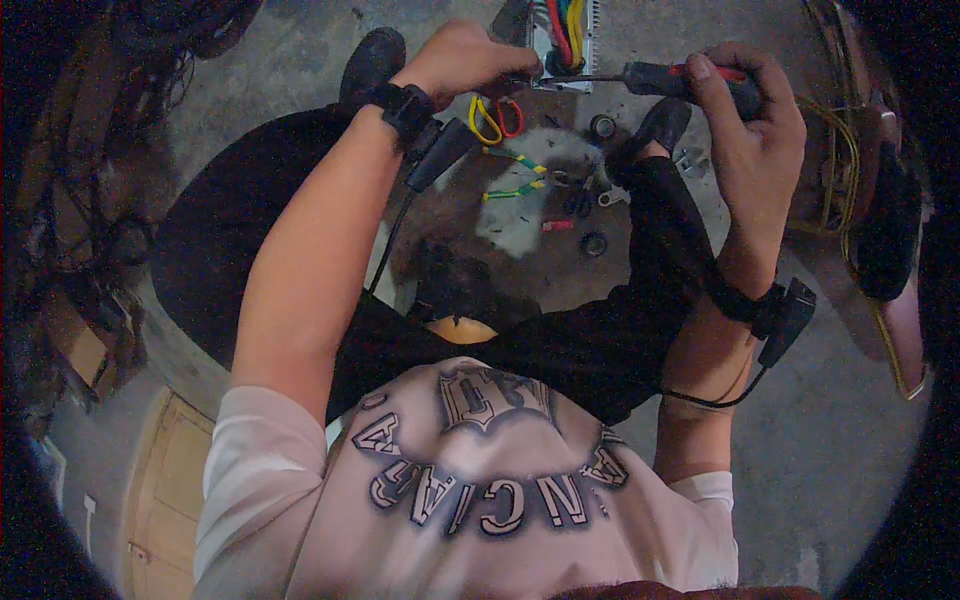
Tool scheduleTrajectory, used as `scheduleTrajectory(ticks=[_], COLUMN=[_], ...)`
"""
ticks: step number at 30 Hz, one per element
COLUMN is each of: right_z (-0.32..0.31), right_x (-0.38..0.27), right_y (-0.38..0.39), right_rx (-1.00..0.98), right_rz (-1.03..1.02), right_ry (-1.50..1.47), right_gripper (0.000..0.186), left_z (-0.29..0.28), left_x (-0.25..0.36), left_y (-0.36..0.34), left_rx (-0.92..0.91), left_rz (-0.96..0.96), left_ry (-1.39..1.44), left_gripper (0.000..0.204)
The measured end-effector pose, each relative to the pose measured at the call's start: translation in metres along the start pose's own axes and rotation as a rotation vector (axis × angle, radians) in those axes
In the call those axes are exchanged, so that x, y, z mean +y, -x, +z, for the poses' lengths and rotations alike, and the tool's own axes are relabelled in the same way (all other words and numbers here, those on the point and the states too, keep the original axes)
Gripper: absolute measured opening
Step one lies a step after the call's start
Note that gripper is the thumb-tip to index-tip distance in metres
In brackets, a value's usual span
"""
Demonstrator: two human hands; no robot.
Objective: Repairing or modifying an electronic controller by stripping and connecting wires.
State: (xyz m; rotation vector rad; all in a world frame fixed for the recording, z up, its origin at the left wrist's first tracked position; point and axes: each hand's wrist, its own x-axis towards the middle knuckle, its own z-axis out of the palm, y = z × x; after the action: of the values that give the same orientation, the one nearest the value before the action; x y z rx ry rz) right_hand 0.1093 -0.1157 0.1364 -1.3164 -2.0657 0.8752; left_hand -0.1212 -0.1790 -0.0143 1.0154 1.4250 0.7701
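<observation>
At the top of the head view lies a silver finned metal box (pixel 590 45), partly cut off by the frame edge. Thick red, yellow, green and dark wires (pixel 568 30) run out of it. My right hand (pixel 752 120) is closed around the black-and-red handle of a screwdriver (pixel 648 78). Its shaft points left, and the tip reaches the near end of the box. My left hand (pixel 465 62) has its fingers pinched together at the box's near left corner. What sits between those fingertips is dark and too small to make out.
Between my legs lie pliers with green-and-yellow handles (pixel 515 158), a tool with red and yellow loop handles (pixel 497 118), a small red piece (pixel 557 226) and black tape rolls (pixel 593 244). Dark cables (pixel 75 190) heap at left; yellowish cable loops (pixel 845 170) hang at right.
</observation>
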Motion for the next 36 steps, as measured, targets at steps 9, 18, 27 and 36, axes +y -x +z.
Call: scheduleTrajectory(ticks=[9,18,27,36], right_z=[-0.005,-0.002,-0.001,-0.026], right_x=[-0.007,-0.002,-0.008,-0.008], right_y=[0.002,0.002,0.0,0.007], right_rx=[-0.032,-0.028,-0.118,-0.293], right_rz=[0.074,0.033,-0.014,-0.193], right_ry=[-0.005,0.04,0.069,0.269], right_gripper=[0.017,0.022,0.028,0.033], left_z=[0.002,0.002,0.0,0.001], left_x=[0.017,0.017,0.004,-0.01], left_y=[0.004,0.003,-0.006,-0.012], left_rx=[0.02,0.007,-0.09,-0.076], left_rz=[-0.096,-0.121,-0.09,0.058], left_ry=[0.01,-0.082,-0.335,-0.642], left_gripper=[0.029,0.032,0.027,0.025])
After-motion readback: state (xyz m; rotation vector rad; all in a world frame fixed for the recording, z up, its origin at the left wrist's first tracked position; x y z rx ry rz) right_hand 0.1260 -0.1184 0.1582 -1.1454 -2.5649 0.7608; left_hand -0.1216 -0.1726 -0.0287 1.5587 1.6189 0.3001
